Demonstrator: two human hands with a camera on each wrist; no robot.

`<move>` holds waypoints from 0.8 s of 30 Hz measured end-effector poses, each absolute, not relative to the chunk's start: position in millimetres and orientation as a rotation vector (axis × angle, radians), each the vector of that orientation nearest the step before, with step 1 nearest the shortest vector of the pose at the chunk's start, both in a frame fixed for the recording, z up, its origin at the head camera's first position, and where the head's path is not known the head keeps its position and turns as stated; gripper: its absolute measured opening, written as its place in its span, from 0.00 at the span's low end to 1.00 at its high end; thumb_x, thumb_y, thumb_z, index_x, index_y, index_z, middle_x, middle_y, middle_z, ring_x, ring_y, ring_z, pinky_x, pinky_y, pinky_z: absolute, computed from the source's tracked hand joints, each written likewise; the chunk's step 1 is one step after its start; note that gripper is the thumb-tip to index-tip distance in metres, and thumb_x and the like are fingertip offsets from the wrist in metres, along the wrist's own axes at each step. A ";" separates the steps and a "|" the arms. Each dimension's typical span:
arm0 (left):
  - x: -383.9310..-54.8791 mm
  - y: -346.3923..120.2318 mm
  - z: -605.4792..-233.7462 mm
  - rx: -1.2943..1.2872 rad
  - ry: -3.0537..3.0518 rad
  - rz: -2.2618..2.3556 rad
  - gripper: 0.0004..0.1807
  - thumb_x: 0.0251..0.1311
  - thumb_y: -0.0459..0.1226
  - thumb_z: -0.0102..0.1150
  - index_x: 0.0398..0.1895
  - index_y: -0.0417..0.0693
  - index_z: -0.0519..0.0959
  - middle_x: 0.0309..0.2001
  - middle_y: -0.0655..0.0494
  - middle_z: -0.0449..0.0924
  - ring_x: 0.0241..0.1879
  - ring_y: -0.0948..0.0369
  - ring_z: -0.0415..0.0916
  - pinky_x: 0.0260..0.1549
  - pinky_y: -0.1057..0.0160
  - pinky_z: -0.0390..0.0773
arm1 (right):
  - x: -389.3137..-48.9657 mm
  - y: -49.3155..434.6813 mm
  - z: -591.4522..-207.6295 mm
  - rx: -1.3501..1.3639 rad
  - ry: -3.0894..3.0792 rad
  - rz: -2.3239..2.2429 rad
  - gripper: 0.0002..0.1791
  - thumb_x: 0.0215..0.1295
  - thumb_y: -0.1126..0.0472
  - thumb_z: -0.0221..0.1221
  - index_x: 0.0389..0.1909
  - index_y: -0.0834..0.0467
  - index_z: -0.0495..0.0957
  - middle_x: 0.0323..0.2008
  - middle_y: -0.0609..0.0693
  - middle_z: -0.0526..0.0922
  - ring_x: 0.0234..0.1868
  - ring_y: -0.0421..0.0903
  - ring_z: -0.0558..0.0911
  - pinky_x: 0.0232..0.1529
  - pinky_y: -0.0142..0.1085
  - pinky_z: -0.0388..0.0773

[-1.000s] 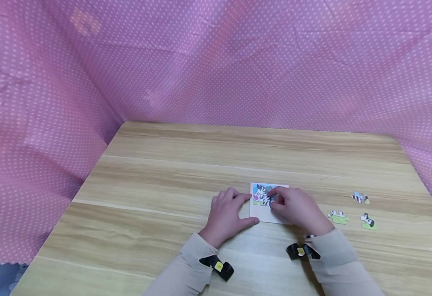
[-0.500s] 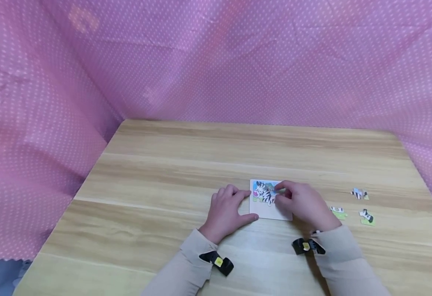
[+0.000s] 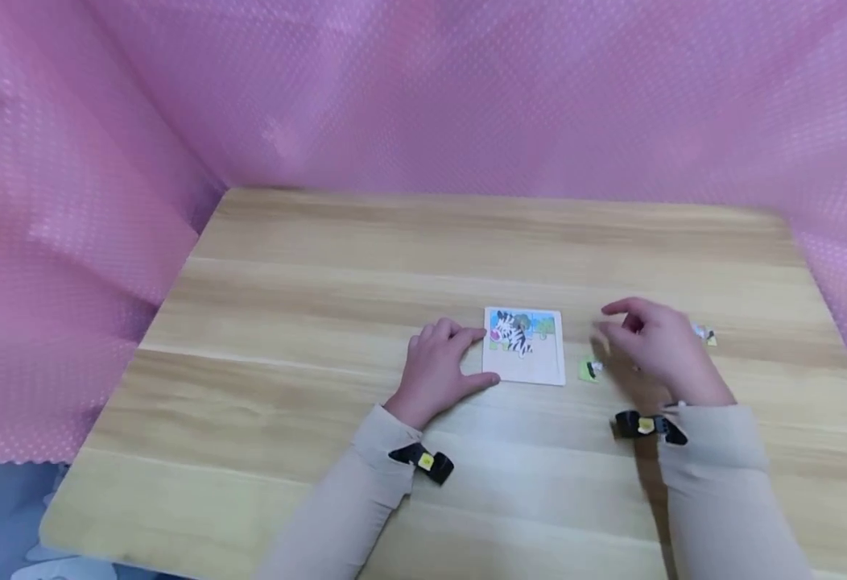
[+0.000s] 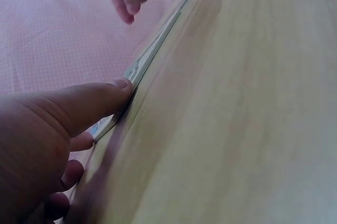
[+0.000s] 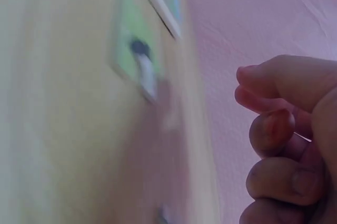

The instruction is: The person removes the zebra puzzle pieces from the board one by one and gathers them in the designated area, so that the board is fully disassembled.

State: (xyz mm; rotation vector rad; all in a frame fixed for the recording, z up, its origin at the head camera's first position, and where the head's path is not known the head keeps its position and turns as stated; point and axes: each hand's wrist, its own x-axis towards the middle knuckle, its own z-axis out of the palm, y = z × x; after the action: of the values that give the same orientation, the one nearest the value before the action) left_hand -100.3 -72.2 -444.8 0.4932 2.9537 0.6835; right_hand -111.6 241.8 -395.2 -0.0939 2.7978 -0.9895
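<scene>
In the head view a square puzzle board (image 3: 539, 370) lies flat on the table, its upper part filled with zebra and tree pieces and its lower part bare. My left hand (image 3: 434, 366) rests at its left side, the index fingertip at the left edge and the thumb at the near left corner. In the left wrist view the thumb (image 4: 100, 103) lies along the board's edge. To the right of the board my right hand (image 3: 655, 342) hovers above the table, thumb and index tips apart, nothing between them. Beneath its fingertips lies a green puzzle piece (image 3: 588, 370).
Another puzzle piece (image 3: 706, 334) shows just behind the right hand, which hides part of the area beneath it. The wooden table (image 3: 336, 266) is backed by a pink dotted cloth (image 3: 423, 105). A black band (image 3: 648, 424) sits on the right wrist.
My right hand has left the board and moved right, uncovering a tree piece at the board's upper right and the green piece beside it. The head view has tilted down; the left hand stays at the board.
</scene>
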 end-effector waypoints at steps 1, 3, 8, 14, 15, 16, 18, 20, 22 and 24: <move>-100.1 -74.8 -440.4 0.489 2.952 0.686 0.41 0.50 0.65 0.68 0.66 0.60 0.76 0.49 0.60 0.70 0.46 0.60 0.63 0.46 0.58 0.62 | -111.1 244.6 -390.5 -0.068 2.801 -1.018 0.25 0.73 0.46 0.56 0.61 0.58 0.76 0.35 0.55 0.79 0.31 0.50 0.76 0.26 0.39 0.74; -97.9 -82.2 -429.9 0.469 2.945 0.688 0.42 0.49 0.65 0.69 0.67 0.59 0.76 0.49 0.60 0.70 0.47 0.60 0.63 0.47 0.57 0.62 | -111.3 248.7 -381.0 -0.032 2.816 -1.066 0.24 0.73 0.46 0.56 0.61 0.58 0.76 0.35 0.55 0.78 0.31 0.50 0.75 0.26 0.38 0.74; -98.7 -95.1 -395.5 0.438 2.956 0.673 0.43 0.49 0.64 0.70 0.68 0.58 0.75 0.49 0.60 0.69 0.47 0.59 0.62 0.47 0.56 0.61 | -112.2 268.9 -354.3 0.146 2.901 -1.215 0.22 0.71 0.50 0.60 0.59 0.58 0.79 0.32 0.46 0.78 0.28 0.41 0.73 0.25 0.30 0.71; -100.8 -90.3 -370.0 0.486 2.959 0.676 0.42 0.51 0.64 0.68 0.68 0.58 0.75 0.50 0.58 0.68 0.47 0.58 0.60 0.46 0.56 0.59 | -104.5 306.9 -334.5 0.460 2.813 -1.361 0.17 0.69 0.52 0.62 0.56 0.52 0.82 0.27 0.36 0.76 0.26 0.35 0.71 0.20 0.27 0.66; -98.7 -89.1 -369.3 0.486 2.955 0.676 0.42 0.51 0.64 0.68 0.68 0.58 0.75 0.50 0.58 0.68 0.47 0.58 0.60 0.45 0.56 0.59 | -101.7 312.0 -334.4 0.487 2.795 -1.342 0.18 0.69 0.52 0.61 0.57 0.51 0.81 0.28 0.35 0.76 0.28 0.36 0.71 0.21 0.27 0.66; -95.6 -88.2 -369.1 0.482 2.949 0.677 0.42 0.51 0.64 0.69 0.68 0.58 0.75 0.50 0.58 0.68 0.47 0.57 0.60 0.45 0.56 0.59 | -98.4 317.0 -335.8 0.505 2.770 -1.324 0.19 0.69 0.52 0.61 0.58 0.51 0.81 0.29 0.36 0.77 0.29 0.36 0.72 0.23 0.27 0.67; -87.5 -86.4 -370.6 0.468 2.932 0.679 0.41 0.51 0.64 0.69 0.68 0.58 0.75 0.50 0.58 0.68 0.47 0.57 0.60 0.45 0.55 0.59 | -91.8 326.1 -342.1 0.523 2.746 -1.227 0.22 0.69 0.49 0.59 0.61 0.52 0.78 0.31 0.37 0.77 0.31 0.37 0.73 0.26 0.28 0.69; -78.5 -84.3 -373.5 0.450 2.912 0.689 0.41 0.51 0.63 0.69 0.68 0.58 0.75 0.50 0.58 0.68 0.47 0.57 0.60 0.45 0.55 0.60 | -85.6 334.1 -350.5 0.506 2.734 -1.122 0.26 0.70 0.46 0.58 0.64 0.53 0.76 0.31 0.37 0.77 0.31 0.37 0.74 0.28 0.29 0.70; -70.6 -82.6 -376.2 0.436 2.895 0.691 0.41 0.51 0.63 0.69 0.68 0.58 0.75 0.50 0.57 0.68 0.47 0.57 0.61 0.45 0.55 0.60 | -80.3 340.1 -359.0 0.471 2.723 -1.039 0.29 0.70 0.43 0.58 0.65 0.54 0.75 0.31 0.35 0.77 0.31 0.36 0.75 0.29 0.29 0.71; -63.9 -80.5 -378.0 0.429 2.881 0.695 0.41 0.51 0.63 0.70 0.68 0.58 0.75 0.51 0.57 0.69 0.48 0.57 0.61 0.45 0.55 0.60 | -75.7 344.0 -364.7 0.431 2.729 -0.962 0.30 0.70 0.42 0.57 0.66 0.55 0.74 0.32 0.33 0.76 0.33 0.36 0.74 0.31 0.30 0.71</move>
State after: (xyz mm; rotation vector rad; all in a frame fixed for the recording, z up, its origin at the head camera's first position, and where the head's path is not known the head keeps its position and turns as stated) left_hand -63.9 -80.5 -378.0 0.4292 2.8810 0.6953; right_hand -75.7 344.0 -364.7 0.4314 2.7293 -0.9625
